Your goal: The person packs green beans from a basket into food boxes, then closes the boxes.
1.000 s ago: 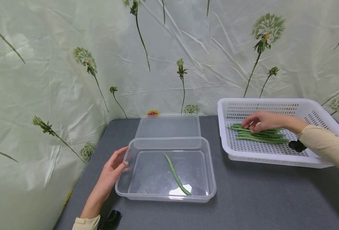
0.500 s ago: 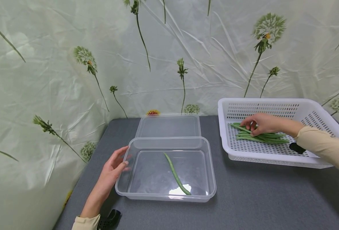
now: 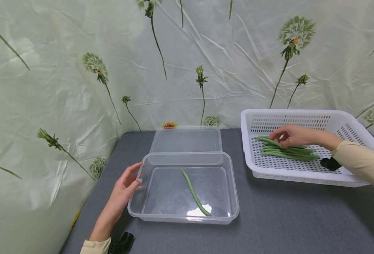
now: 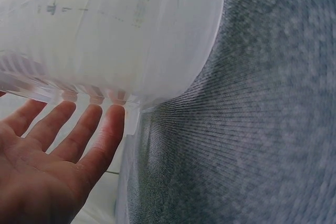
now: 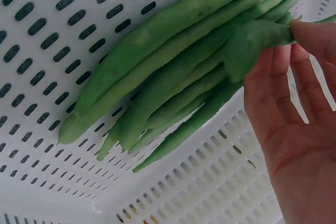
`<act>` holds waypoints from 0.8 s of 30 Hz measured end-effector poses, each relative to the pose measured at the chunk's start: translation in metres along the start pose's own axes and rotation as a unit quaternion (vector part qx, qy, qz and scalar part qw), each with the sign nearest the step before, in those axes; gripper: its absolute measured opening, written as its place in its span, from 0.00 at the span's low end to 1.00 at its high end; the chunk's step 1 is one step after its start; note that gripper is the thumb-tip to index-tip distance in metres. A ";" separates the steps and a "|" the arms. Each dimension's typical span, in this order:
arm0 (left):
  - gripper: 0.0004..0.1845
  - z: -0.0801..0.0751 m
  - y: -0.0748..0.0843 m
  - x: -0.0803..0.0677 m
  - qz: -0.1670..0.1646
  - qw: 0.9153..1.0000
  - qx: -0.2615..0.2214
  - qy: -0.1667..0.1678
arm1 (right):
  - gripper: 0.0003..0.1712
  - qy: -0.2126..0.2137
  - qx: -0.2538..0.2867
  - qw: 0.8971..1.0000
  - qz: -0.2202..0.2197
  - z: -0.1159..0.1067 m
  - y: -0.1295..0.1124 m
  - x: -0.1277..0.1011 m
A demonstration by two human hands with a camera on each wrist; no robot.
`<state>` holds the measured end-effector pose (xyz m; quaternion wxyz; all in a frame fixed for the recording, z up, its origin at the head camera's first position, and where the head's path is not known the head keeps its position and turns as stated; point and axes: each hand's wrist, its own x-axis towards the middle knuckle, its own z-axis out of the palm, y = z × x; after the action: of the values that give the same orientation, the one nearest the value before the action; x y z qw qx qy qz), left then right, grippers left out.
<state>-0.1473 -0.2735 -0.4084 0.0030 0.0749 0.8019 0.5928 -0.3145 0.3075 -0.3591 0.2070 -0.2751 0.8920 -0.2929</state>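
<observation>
- Head view, nearest first: the left hand (image 3: pixel 123 190) lies on the grey table (image 3: pixel 285 218) near its front-left corner, fingers straight and relaxed, their tips against the left wall of the clear plastic container (image 3: pixel 229 192). It holds nothing; judging by the flat palm, it is there to steady the box rather than lift it.
- Left wrist view agrees: the fingertips (image 4: pixel 107 124) rest on the container's wall (image 4: pixel 121 35) where it meets the table's cloth (image 4: pixel 252 129), with no curl around the rim.
- Inside that container a single green bean (image 3: pixel 194 192) lies diagonally on the floor, touching no wall, its near end toward the front-right corner.
- Just behind the container, touching or almost touching its far rim, sits the clear lid (image 3: pixel 187 139), flat on the table toward the back edge, out of the way of the open box.
- Toward the right edge of the table stands the white perforated basket (image 3: pixel 301 114), well apart from the container.
- Within it a heap of green beans (image 3: pixel 288 151) lies lengthwise on the slotted floor, roughly parallel.
- Farthest, the right hand (image 3: pixel 293 135) reaches over the heap; the right wrist view shows thumb and fingers (image 5: pixel 265 77) pinching the end of one bean (image 5: pixel 252 45) at the top of the pile (image 5: pixel 173 77), the rest untouched below.
</observation>
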 end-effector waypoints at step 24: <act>0.27 0.001 0.002 -0.001 -0.012 1.000 0.013 0.004 | 0.24 0.055 0.079 0.995 0.042 -0.018 -0.031 -0.044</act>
<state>-0.1456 -0.2721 -0.4069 0.0061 0.0635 0.8102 0.5826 -0.2792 0.3208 -0.3166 0.1905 -0.2041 0.8869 -0.3680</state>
